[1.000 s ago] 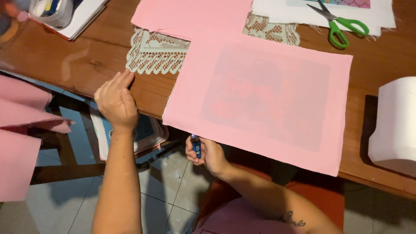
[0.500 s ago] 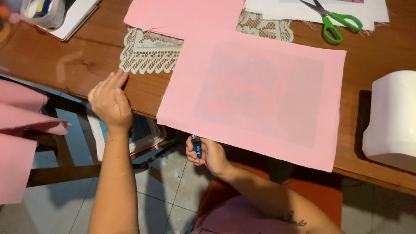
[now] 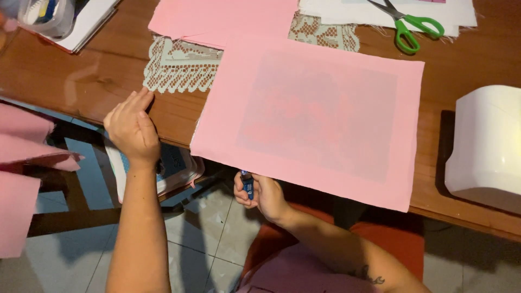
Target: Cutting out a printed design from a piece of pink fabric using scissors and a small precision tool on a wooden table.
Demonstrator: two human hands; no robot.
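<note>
A large pink fabric square (image 3: 315, 116) lies flat on the brown wooden table (image 3: 81, 81), its near edge hanging over the table's front. My right hand (image 3: 260, 195) is below that edge, closed around a small blue pen-like object (image 3: 248, 184). My left hand (image 3: 132, 127) rests flat on the table's front edge, fingers together, its fingertips just below a cream lace piece (image 3: 179, 68). A second pink fabric piece (image 3: 222, 19) lies behind, partly over the lace.
Green-handled scissors (image 3: 407, 24) lie on white cloth at the back right. A white machine (image 3: 485, 144) stands at the right edge. A clear container (image 3: 46, 16) sits on papers at the back left. More pink fabric (image 3: 24, 179) hangs at the left. Tiled floor lies below.
The view has shifted slightly, so everything sits a little lower left in frame. My left hand slid slightly along the table's edge. My right hand still holds the blue object.
</note>
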